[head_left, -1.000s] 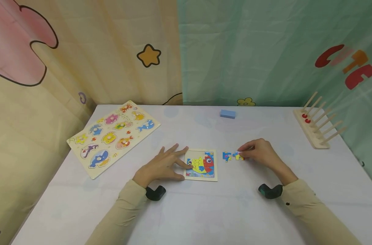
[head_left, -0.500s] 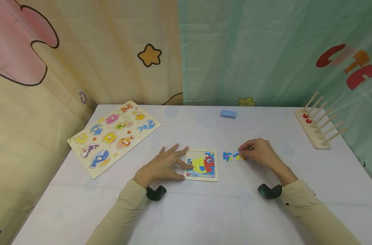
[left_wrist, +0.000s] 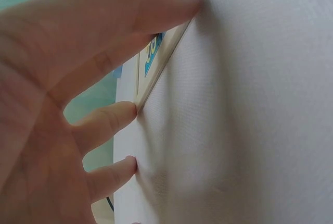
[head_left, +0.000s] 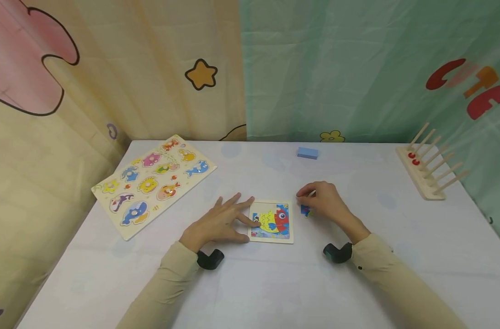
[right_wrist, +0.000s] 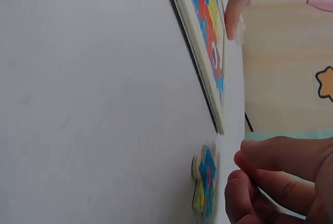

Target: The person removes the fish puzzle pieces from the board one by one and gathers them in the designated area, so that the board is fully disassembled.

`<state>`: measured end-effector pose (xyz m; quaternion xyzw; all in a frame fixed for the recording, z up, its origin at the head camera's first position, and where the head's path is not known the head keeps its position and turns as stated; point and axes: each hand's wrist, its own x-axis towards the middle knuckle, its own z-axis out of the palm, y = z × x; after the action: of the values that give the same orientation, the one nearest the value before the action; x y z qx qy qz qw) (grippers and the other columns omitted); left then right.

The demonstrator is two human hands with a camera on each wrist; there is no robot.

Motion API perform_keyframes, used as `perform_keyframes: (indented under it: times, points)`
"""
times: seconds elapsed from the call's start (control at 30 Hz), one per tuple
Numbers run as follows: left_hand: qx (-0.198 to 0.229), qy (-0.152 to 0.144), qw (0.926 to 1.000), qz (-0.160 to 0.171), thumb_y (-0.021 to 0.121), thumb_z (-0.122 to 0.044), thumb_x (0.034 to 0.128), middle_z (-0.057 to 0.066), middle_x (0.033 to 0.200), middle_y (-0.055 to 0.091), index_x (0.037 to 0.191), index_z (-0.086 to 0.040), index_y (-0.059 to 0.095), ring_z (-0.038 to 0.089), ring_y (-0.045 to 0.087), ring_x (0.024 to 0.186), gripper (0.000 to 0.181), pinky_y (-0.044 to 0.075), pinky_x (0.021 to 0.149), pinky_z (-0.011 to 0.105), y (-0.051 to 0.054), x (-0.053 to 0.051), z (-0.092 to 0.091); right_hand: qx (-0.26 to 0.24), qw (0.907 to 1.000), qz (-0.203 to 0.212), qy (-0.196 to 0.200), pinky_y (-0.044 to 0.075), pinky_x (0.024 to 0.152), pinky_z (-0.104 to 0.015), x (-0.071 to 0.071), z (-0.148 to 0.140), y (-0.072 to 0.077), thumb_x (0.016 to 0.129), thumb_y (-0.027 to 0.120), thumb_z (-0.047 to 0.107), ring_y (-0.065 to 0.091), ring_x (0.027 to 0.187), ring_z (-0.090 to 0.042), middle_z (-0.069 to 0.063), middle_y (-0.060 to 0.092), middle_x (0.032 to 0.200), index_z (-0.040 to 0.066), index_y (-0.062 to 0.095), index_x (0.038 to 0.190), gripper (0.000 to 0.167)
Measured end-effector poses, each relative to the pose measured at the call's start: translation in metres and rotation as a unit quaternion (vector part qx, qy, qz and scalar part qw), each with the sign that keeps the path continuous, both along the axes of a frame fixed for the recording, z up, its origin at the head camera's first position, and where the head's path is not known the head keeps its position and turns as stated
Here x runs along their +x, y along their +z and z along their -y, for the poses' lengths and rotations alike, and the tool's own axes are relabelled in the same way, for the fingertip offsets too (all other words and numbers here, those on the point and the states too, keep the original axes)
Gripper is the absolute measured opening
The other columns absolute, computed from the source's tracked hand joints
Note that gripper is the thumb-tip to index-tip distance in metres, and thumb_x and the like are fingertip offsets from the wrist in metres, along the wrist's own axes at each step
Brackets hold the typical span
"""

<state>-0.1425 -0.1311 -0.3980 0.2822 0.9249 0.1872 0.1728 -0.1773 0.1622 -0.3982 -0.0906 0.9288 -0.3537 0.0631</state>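
Observation:
A framed fish puzzle (head_left: 270, 222) lies flat on the table. My left hand (head_left: 219, 222) is spread at its left side, the index finger on the picture and the thumb at the frame's lower left corner. Just right of the frame, a blue puzzle piece (head_left: 305, 210) lies partly covered by my right hand (head_left: 326, 203). The right thumb and fingers are bent together above that piece (right_wrist: 206, 179); whether anything is between their tips (right_wrist: 244, 156) is hidden. No second loose piece can be made out.
At the back left lies a wooden board of sea-animal shapes (head_left: 151, 183). A blue block (head_left: 307, 153) is near the back edge. On the right stands a wooden peg rack (head_left: 422, 178) with red beads. A curtain (head_left: 316, 68) hangs behind the table.
My right hand has moved left from the farther loose piece to above the nearer one. The farther piece, visible before, is out of sight. My left hand stays in place.

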Motion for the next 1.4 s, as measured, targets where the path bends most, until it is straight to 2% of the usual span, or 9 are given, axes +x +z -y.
perform_keyframes:
  times: [0.2, 0.43, 0.6, 0.83, 1.03, 1.4]
  points:
    - [-0.005, -0.001, 1.0000, -0.001, 0.082, -0.036, 0.0788, -0.001, 0.158, 0.032, 0.117, -0.034, 0.073, 0.032, 0.009, 0.150, 0.040, 0.005, 0.113, 0.068, 0.000, 0.000, 0.000, -0.003, 0.9997, 0.017, 0.016, 0.050, 0.059, -0.028, 0.000, 0.026, -0.001, 0.088, 0.071, 0.012, 0.057, 0.076, -0.021, -0.007, 0.067, 0.091, 0.004, 0.075, 0.099, 0.015]
    - [-0.004, -0.005, 1.0000, 0.000, 0.082, -0.037, 0.0793, -0.001, 0.158, 0.031, 0.118, -0.035, 0.073, 0.033, 0.008, 0.150, 0.040, 0.005, 0.113, 0.068, 0.000, -0.001, 0.000, -0.007, 0.9990, 0.020, 0.040, 0.051, 0.070, -0.029, -0.003, 0.043, -0.004, 0.087, 0.073, 0.013, 0.058, 0.081, -0.021, -0.005, 0.068, 0.089, 0.003, 0.075, 0.100, 0.016]
    - [-0.004, -0.006, 1.0000, -0.001, 0.082, -0.037, 0.0792, -0.001, 0.158, 0.032, 0.118, -0.035, 0.073, 0.033, 0.009, 0.150, 0.039, 0.006, 0.113, 0.068, 0.000, -0.002, -0.001, -0.010, 0.9984, 0.025, 0.050, 0.054, 0.072, -0.032, -0.005, 0.048, -0.005, 0.087, 0.072, 0.013, 0.059, 0.080, -0.021, -0.006, 0.069, 0.088, 0.002, 0.074, 0.098, 0.016]
    - [-0.008, -0.006, 0.9999, -0.001, 0.082, -0.038, 0.0788, -0.001, 0.158, 0.032, 0.117, -0.036, 0.073, 0.034, 0.010, 0.150, 0.040, 0.007, 0.112, 0.069, 0.000, -0.002, -0.001, 0.024, 0.9978, 0.046, 0.041, 0.051, 0.068, -0.030, -0.006, 0.058, -0.003, 0.087, 0.072, 0.019, 0.056, 0.078, -0.020, -0.005, 0.062, 0.083, 0.004, 0.068, 0.095, 0.017]
    - [-0.013, -0.007, 0.9999, -0.005, 0.083, -0.038, 0.0780, 0.000, 0.158, 0.032, 0.117, -0.036, 0.073, 0.034, 0.010, 0.150, 0.040, 0.008, 0.112, 0.069, -0.001, -0.003, -0.001, 0.055, 0.9967, 0.052, 0.030, 0.047, 0.061, -0.027, -0.004, 0.063, -0.001, 0.086, 0.067, 0.014, 0.053, 0.078, -0.021, -0.007, 0.055, 0.085, 0.003, 0.065, 0.097, 0.015]
    - [-0.013, -0.006, 0.9999, -0.003, 0.083, -0.039, 0.0777, 0.000, 0.158, 0.032, 0.117, -0.037, 0.073, 0.034, 0.010, 0.150, 0.041, 0.008, 0.112, 0.069, -0.001, -0.002, 0.000, 0.068, 0.9965, 0.044, 0.022, 0.047, 0.063, -0.028, -0.003, 0.067, -0.003, 0.087, 0.065, 0.015, 0.052, 0.079, -0.021, -0.007, 0.053, 0.085, 0.003, 0.064, 0.097, 0.015]
